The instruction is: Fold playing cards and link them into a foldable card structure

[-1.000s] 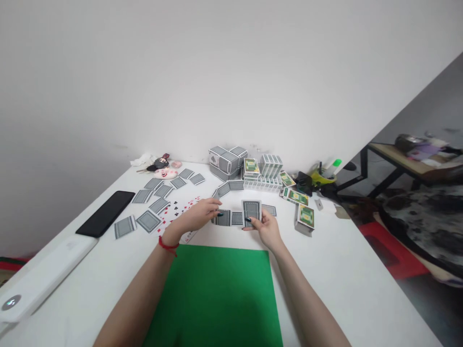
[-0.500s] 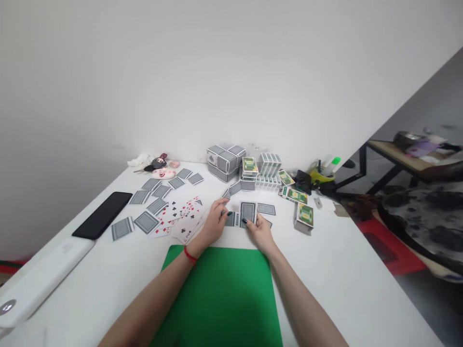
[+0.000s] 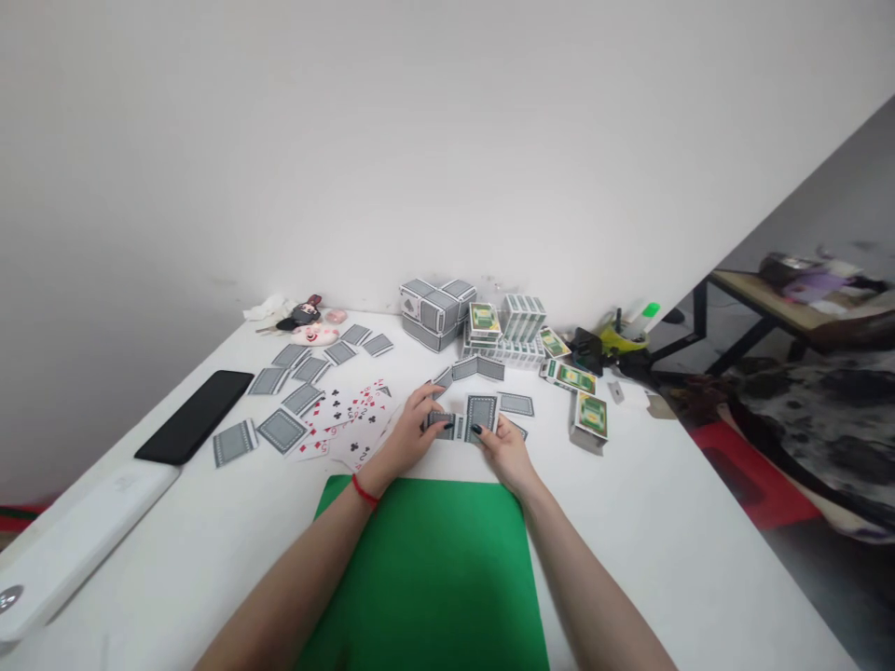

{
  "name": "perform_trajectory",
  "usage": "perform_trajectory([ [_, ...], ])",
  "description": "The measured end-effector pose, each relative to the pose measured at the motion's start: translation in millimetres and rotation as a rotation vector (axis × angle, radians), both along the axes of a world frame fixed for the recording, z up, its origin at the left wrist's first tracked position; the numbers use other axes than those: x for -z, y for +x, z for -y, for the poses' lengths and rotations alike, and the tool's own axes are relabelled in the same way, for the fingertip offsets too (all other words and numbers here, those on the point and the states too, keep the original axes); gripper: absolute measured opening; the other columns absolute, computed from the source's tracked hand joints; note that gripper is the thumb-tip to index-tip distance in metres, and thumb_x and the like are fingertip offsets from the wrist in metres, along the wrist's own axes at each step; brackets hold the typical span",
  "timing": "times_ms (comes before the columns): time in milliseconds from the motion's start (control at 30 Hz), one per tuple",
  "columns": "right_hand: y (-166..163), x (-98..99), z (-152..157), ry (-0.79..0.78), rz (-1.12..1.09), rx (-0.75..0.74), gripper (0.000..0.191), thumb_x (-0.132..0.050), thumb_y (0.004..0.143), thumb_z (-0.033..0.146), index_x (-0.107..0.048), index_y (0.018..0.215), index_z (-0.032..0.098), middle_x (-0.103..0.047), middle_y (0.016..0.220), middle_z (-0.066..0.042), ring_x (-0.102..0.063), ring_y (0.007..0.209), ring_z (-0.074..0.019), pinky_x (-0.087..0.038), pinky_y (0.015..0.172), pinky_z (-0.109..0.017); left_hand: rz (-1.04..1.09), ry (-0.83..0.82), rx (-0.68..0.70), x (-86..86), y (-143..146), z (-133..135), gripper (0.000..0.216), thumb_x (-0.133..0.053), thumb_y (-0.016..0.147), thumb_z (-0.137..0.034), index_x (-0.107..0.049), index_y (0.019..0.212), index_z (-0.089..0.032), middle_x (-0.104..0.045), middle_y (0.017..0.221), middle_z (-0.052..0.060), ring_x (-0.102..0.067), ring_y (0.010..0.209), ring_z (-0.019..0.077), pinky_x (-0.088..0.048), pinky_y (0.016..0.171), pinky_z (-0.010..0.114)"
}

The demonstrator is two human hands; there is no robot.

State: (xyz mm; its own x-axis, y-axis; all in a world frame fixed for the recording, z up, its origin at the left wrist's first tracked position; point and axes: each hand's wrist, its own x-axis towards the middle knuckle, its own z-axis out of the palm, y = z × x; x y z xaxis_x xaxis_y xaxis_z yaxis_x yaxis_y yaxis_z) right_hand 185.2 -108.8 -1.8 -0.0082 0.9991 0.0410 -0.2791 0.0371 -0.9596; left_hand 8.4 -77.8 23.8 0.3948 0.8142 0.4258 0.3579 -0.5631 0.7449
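My right hand (image 3: 504, 449) holds a small packet of grey-backed playing cards (image 3: 482, 412) upright, just beyond the far edge of a green mat (image 3: 426, 568). My left hand (image 3: 414, 431), with a red string at the wrist, pinches a grey-backed card (image 3: 439, 421) lying next to that packet. Face-up cards (image 3: 350, 415) are fanned on the white table (image 3: 664, 522) left of my left hand. More face-down cards (image 3: 516, 404) lie just past both hands.
Several face-down card piles (image 3: 283, 430) lie at the left, with a black phone (image 3: 194, 416) and a white device (image 3: 76, 540) beyond them. Stacked grey card blocks (image 3: 437, 312) and green card boxes (image 3: 591, 417) stand at the back. Keys and small trinkets (image 3: 308, 326) rest by the wall.
My left hand moved right from the face-up fan to the cards beside the packet. My right hand lowered the packet slightly. The view shifted a little.
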Motion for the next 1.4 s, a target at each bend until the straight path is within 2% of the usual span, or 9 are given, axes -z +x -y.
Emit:
perform_trajectory([
  [267, -2, 7.0, -2, 0.024, 0.076, 0.071, 0.03, -0.065, 0.07, 0.034, -0.059, 0.096, 0.02, -0.068, 0.096, -0.005, -0.061, 0.086, -0.02, -0.045, 0.084, -0.037, 0.051, -0.024, -0.026, 4.8, 4, 4, 0.008, -0.044, 0.08, -0.011, -0.044, 0.079, -0.019, -0.046, 0.119, 0.01, -0.043, 0.114, 0.0216, -0.036, 0.097, 0.044],
  [500, -5, -5.5, 1, -0.01, -0.089, 0.015, 0.028, -0.068, 0.068, 0.031, -0.059, 0.093, 0.021, -0.069, 0.093, -0.003, -0.063, 0.083, -0.0202, -0.047, 0.08, -0.036, 0.037, -0.018, 0.014, 1.2, 2, 2, 0.009, -0.045, 0.081, -0.011, -0.042, 0.077, -0.019, -0.045, 0.12, 0.01, -0.04, 0.117, 0.0213, -0.034, 0.099, 0.043],
  [633, -5, -6.1, 1, -0.03, -0.116, 0.012, 0.028, -0.069, 0.066, 0.031, -0.059, 0.091, 0.021, -0.069, 0.09, -0.003, -0.063, 0.083, -0.0212, -0.048, 0.079, -0.036, 0.041, -0.012, 0.034, 1.0, 3, 3, 0.009, -0.045, 0.081, -0.011, -0.042, 0.078, -0.019, -0.045, 0.12, 0.01, -0.039, 0.119, 0.0209, -0.033, 0.101, 0.042],
  [867, 0, 2.3, -2, 0.044, 0.109, 0.081, 0.027, -0.065, 0.07, 0.031, -0.059, 0.095, 0.02, -0.068, 0.094, -0.005, -0.061, 0.083, -0.0197, -0.046, 0.08, -0.035, 0.055, -0.006, 0.002, 6.3, 4, 3, 0.01, -0.044, 0.082, -0.011, -0.041, 0.078, -0.019, -0.046, 0.118, 0.009, -0.041, 0.116, 0.0195, -0.034, 0.099, 0.04],
  [1033, 8, 5.8, -5, 0.045, 0.313, 0.125, 0.023, -0.067, 0.065, 0.028, -0.063, 0.085, 0.017, -0.069, 0.084, -0.005, -0.06, 0.077, -0.0206, -0.046, 0.074, -0.034, 0.042, 0.007, 0.007, 7.0, 1, -2, 0.009, -0.047, 0.082, -0.012, -0.044, 0.077, -0.018, -0.048, 0.117, 0.009, -0.041, 0.115, 0.0201, -0.035, 0.098, 0.04],
  [1233, 8, 5.3, -4, 0.018, 0.272, 0.19, 0.015, -0.066, 0.063, 0.028, -0.064, 0.074, 0.018, -0.068, 0.072, -0.002, -0.059, 0.066, -0.0185, -0.047, 0.065, -0.031, 0.017, -0.004, 0.029, 4.3, 0, -2, 0.007, -0.048, 0.082, -0.012, -0.046, 0.078, -0.018, -0.047, 0.119, 0.009, -0.041, 0.116, 0.0205, -0.036, 0.097, 0.041],
  [1400, 2, 6.1, -4, 0.006, 0.239, 0.215, 0.015, -0.067, 0.062, 0.027, -0.063, 0.074, 0.018, -0.067, 0.07, -0.002, -0.058, 0.063, -0.0171, -0.046, 0.063, -0.03, 0.041, 0.003, -0.005, 7.1, 2, 0, 0.009, -0.045, 0.082, -0.009, -0.044, 0.079, -0.018, -0.048, 0.117, 0.009, -0.044, 0.111, 0.02, -0.037, 0.095, 0.041],
])
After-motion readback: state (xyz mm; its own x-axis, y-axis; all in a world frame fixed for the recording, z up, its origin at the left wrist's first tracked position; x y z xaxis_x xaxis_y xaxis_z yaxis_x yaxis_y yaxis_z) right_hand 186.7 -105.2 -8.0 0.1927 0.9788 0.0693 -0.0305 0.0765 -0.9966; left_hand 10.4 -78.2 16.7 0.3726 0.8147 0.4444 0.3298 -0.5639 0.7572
